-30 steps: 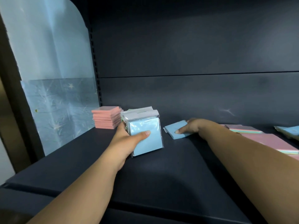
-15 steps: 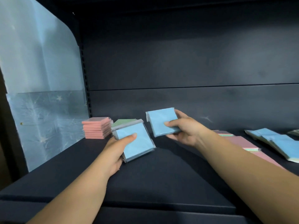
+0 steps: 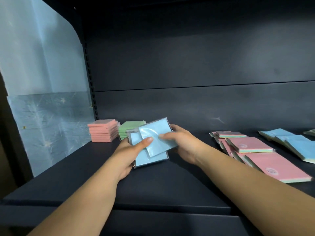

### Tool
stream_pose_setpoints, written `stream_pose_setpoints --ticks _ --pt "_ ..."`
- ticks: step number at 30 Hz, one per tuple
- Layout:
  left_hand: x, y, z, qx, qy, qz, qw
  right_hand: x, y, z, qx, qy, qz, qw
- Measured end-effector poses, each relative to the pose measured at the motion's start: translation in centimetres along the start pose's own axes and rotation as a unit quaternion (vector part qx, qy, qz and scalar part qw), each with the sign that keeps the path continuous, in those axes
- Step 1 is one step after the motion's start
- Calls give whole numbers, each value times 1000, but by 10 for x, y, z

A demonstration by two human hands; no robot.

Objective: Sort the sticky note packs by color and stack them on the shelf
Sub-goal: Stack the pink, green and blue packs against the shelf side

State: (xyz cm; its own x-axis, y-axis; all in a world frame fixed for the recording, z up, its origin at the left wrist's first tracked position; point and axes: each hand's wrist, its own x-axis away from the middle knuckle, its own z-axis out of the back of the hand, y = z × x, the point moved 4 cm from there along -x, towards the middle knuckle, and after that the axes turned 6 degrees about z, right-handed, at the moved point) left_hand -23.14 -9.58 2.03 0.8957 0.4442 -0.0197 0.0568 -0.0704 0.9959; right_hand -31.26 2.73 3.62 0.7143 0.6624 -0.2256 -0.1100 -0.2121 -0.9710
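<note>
While the left hand (image 3: pixel 129 150) grips blue packs (image 3: pixel 144 159), the right hand (image 3: pixel 180 142) pinches another pack (image 3: pixel 158 133) atop.

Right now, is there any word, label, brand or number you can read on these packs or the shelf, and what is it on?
No text can be read.
Round printed mark on the nearest pink pack: too blurred to read.
Round printed mark on the pink pack behind it: too small and blurred to read.
Blue packs in both hands: no print visible.
Pink stack, green stack, shelf: none.
</note>
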Motion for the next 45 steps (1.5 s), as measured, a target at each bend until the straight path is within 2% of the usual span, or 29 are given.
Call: stream_pose_setpoints --ticks 3,6,10,12,14,17,25,27,31,37,41,45 --pt "0 -1 1 -20 -1 -24 999 3 -4 8 12 -1 -42 999" --pt "-1 -1 2 -85 12 -47 995 3 -9 15 59 49 -5 997" --pt "-2 -2 1 -170 27 -77 982 4 -18 13 110 122 92 982" --pt "-3 -3 0 -188 19 -76 979 5 -19 11 106 137 124 977" --pt "-2 -4 0 -199 9 -67 978 7 -13 9 73 140 116 981" --pt "1 -6 -4 -192 -17 -58 980 10 0 2 -5 114 89 989" --pt "4 -2 -4 -116 -42 -83 989 10 -3 -7 -8 94 155 983" --pt "4 -2 -6 -101 -59 -79 990 6 1 -7 2 80 128 989" --pt "5 -6 -11 -88 -80 -34 992 6 11 -9 -25 -10 33 999" --pt "9 1 -7 -29 -58 -51 997 8 1 1 -46 -82 58 994" --pt "12 -4 -7 -57 -83 -32 994 8 8 8 -19 -94 11 995" --pt "15 -6 -7 -76 -64 -22 995 6 10 13 -1 -127 -4 992"
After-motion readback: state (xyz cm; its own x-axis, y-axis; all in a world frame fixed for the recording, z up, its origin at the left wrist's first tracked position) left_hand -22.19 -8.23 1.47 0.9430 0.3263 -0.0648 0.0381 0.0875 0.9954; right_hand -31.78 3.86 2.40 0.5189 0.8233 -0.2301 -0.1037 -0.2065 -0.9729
